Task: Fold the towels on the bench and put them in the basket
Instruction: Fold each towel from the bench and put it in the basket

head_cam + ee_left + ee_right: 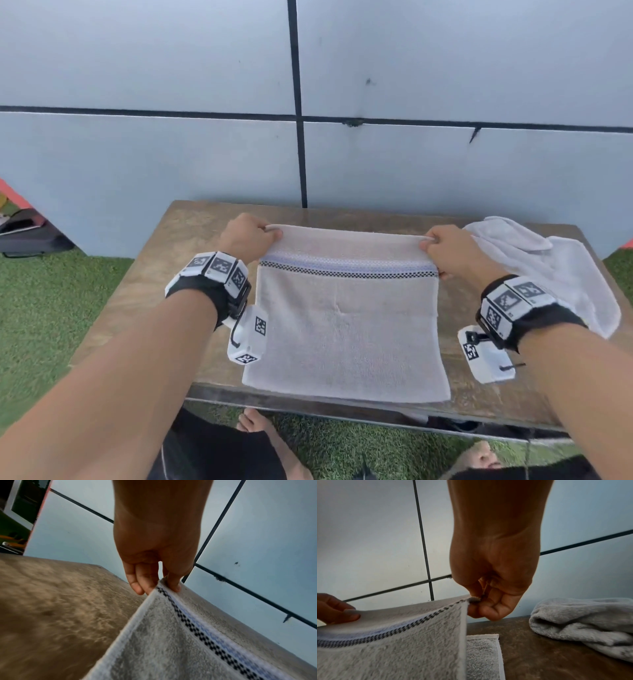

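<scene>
Green artificial turf point(51, 308) covers the ground at far left, where a dark bag point(27, 233) lies against the pale panelled wall point(137, 154). Next comes the brown wooden bench point(164, 274), its back edge against that wall.

Over the bench's left half, the left hand point(248, 236) pinches the far left corner of a beige towel point(346, 325); in the left wrist view the thumb and fingers point(142, 580) close on the corner right where the black-and-white checked band point(197, 627) starts. A marker-covered wristband point(215, 270) wraps that wrist.

In the middle, the beige towel's far edge is lifted and folded toward the person, while its lower part lies flat on the bench, reaching the near edge. A pale blue stripe runs alongside the checked band across its width.

Further right, the right hand point(448, 250) grips the towel's far right corner, the fabric bunched between thumb and curled fingers point(489, 608). The right wrist view shows a lower layer of the same towel flat on the wood beneath the raised part.

At far right, a second towel point(548, 270), white and crumpled, lies unfolded on the bench, just beside the right hand.
</scene>
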Demonstrator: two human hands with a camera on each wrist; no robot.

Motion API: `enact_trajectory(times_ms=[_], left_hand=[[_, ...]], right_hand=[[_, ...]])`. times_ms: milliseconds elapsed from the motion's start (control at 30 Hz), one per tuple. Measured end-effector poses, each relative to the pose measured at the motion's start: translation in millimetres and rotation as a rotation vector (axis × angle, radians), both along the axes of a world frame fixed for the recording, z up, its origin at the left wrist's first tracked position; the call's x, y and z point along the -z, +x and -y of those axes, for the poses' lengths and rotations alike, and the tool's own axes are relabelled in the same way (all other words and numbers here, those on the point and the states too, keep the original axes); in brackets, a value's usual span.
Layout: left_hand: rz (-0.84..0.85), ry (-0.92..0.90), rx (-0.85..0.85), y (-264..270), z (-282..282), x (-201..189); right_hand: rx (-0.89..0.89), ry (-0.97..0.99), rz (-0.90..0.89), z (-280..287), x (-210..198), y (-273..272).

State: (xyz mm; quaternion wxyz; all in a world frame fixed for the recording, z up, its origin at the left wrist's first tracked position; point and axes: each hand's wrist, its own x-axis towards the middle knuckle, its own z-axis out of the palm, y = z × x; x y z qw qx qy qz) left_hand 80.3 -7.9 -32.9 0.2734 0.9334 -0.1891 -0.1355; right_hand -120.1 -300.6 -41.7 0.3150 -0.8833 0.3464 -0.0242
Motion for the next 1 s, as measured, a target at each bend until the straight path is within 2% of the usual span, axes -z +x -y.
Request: enact_trajectory(times_ms=[233, 433, 700, 1000], left_hand=[[0.028, 0.082, -0.036, 29.0, 40.2, 46.9], [0.160, 0.027, 0.077, 36.8, 44.0, 75.2], [0.154, -0.017, 0.185, 40.6, 43.6, 73.8], [0.072, 0.049, 0.211, 31.9, 39.4, 62.1]], right_hand=[[0.004, -0.151, -0.114, 19.2, 49.8, 41.1], [-0.009, -0.212, 0.022, 20.6, 73.6, 45.4], [-0.053, -0.266, 0.132, 22.3, 77.4, 31.9], [-0.178, -0.243, -0.041, 14.7, 65.6, 32.9]])
